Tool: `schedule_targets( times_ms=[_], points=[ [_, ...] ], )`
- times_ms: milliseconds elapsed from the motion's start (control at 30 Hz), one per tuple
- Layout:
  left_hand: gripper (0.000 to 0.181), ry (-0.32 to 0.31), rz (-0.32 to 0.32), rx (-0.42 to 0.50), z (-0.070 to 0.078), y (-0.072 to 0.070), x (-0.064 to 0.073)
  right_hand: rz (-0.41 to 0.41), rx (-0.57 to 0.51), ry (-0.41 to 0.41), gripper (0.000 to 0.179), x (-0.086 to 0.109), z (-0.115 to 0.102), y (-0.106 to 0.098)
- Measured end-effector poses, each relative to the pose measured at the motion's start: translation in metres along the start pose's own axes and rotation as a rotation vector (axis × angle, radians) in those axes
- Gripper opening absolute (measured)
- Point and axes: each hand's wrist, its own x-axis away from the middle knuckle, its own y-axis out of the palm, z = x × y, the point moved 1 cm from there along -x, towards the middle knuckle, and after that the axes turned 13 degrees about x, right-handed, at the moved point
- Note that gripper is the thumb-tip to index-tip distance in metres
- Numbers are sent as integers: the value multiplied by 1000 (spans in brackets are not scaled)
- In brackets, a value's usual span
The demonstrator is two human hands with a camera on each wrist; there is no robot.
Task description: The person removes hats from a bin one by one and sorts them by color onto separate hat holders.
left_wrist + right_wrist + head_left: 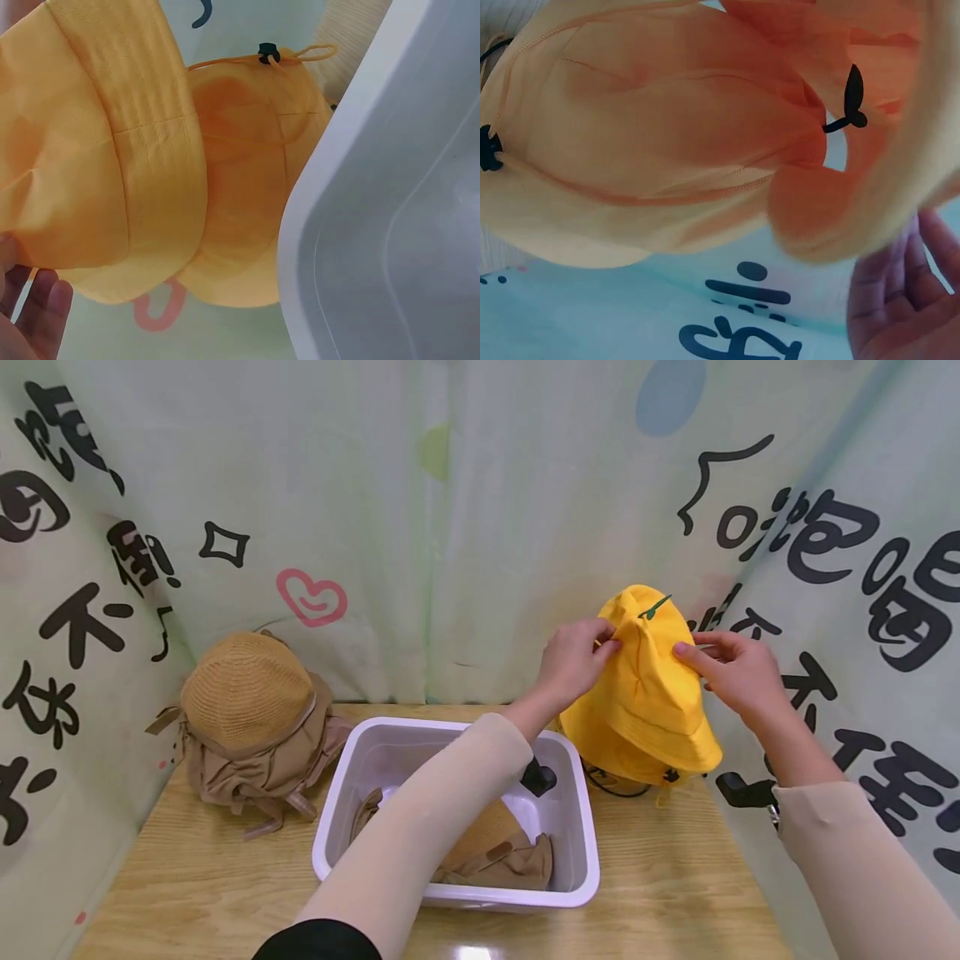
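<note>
A yellow bucket hat with a small green sprout on its crown is held up at the right by both hands. My left hand pinches its left side and my right hand pinches the other side. Below and behind it is a second yellow hat, with a cord and a black cord lock at its edge. The right wrist view shows a dark sprout on the lower hat, close under the held hat's brim. A thin dark loop peeks out beneath the yellow hats.
A white plastic tub stands mid-table, holding brown hats partly hidden by the left sleeve. Stacked brown hats with a woven straw crown sit at the left of the wooden table. A printed curtain encloses the back and sides.
</note>
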Motion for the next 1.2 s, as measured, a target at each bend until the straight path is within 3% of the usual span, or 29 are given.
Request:
schedule_targets(
  times_ms=[200,433,533,667,833,967,1067,1200],
  points=[
    [19,25,13,5,1,-2,-2,135,20,17,63,6,-3,-6],
    [18,57,29,-31,2,-8,-7,354,-114,88,47,16,11,-17],
    [18,79,19,-81,1,-9,-7,371,-75,98,48,19,18,-15],
    [20,113,-3,-174,-4,-6,-6,316,17,119,57,21,29,-6],
    [22,98,-76,-262,-14,7,-3,261,99,143,60,13,50,11],
    [20,77,-136,-266,-19,21,-3,248,107,150,57,3,63,26],
    [24,105,-170,-238,-23,32,-4,265,113,138,50,-3,66,37],
    [60,202,-266,-177,-29,44,-3,338,74,82,43,-3,60,56]
  ],
)
